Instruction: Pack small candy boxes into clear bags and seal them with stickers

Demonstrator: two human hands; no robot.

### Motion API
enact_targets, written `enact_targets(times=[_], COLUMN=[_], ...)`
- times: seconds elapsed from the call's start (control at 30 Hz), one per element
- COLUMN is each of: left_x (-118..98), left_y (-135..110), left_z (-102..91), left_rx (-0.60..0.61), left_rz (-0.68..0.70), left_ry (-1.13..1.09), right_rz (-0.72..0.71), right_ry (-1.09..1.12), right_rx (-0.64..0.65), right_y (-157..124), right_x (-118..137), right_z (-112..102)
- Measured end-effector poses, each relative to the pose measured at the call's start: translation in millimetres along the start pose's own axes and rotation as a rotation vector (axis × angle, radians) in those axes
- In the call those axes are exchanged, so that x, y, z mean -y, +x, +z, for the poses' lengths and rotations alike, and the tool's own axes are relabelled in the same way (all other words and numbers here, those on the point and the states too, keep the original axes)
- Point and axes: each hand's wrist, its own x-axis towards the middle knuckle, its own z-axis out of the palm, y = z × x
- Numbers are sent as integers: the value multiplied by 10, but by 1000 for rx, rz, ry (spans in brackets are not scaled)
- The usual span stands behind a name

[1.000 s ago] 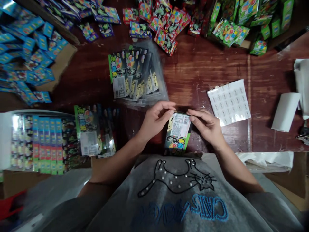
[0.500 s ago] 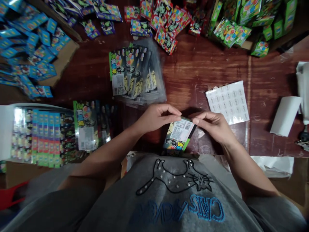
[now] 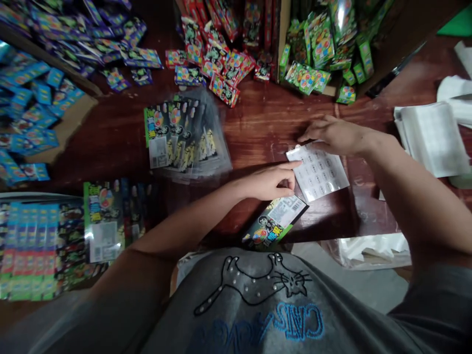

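Observation:
My left hand (image 3: 275, 182) reaches over the table with its index finger stretched out onto the left edge of a white sheet of round stickers (image 3: 320, 174). Its other fingers are curled loosely above the top end of a flat printed packet (image 3: 271, 223), which is black and green with a white barcode label. My right hand (image 3: 326, 132) lies at the sheet's far edge, fingers stretched to the left and thumb over the sheet. Near its fingertips a corner of the sheet appears slightly raised. Whether a sticker is between the fingers is too small to tell.
Fanned packets in clear sleeves (image 3: 188, 137) lie left of centre. More printed packets (image 3: 103, 221) are stacked at the left. Blue (image 3: 29, 108), purple (image 3: 110, 39), red (image 3: 224, 64) and green small boxes (image 3: 313, 49) fill the back. White sheets (image 3: 431, 137) lie right.
Both hands have let go of the packet's top edge, and it now lies on the table. My right hand moved to the sticker sheet's far edge; my left index finger touches the sheet. The view has shifted.

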Motion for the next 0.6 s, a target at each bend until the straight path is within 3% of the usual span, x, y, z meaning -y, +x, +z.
enact_targets(times=[0.17, 0.3, 0.4, 0.5, 0.6], left_x=[134, 138, 88, -19, -121], left_y=[91, 117, 115, 7, -187], left_z=[34, 54, 70, 93, 114], left_rx=[2, -32, -30, -103, -173], left_rz=[-31, -51, -61, -65, -43], left_ry=[-7, -18, 5, -10, -191], right_rz=[3, -88, -175, -41, 182], right_ry=[-25, -153, -111, 132, 397], right_rx=[58, 451, 544, 443, 482], right_y=[142, 148, -77, -379, -562], right_x=[-136, -233, -43, 259, 440], right_z=[-45, -376, -573, -521, -266])
